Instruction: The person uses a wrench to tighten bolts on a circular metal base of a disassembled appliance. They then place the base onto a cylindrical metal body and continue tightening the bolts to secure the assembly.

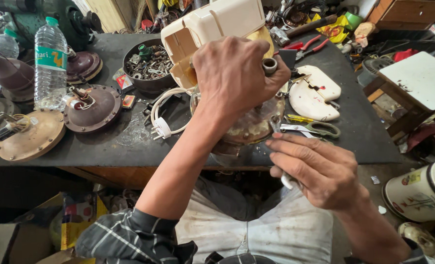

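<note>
A cream appliance housing [212, 29] is held tipped at the bench [105, 146] edge, above a grimy round base [254, 124]. It is clamped by the left hand [234, 76], fingers closed around the lower part, with a small metal ring [269, 65] pinched near the thumb. A white-handled tool [287, 182], seemingly a screwdriver, is gripped in the right hand [317, 168], its tip hidden behind the base. The step appears to be loosening or fastening at the base. The next move would call for steady bracing and the tip seated squarely. A white plug [161, 128], 2 cream covers [312, 95] and scissors [315, 128] lie nearby.
</note>
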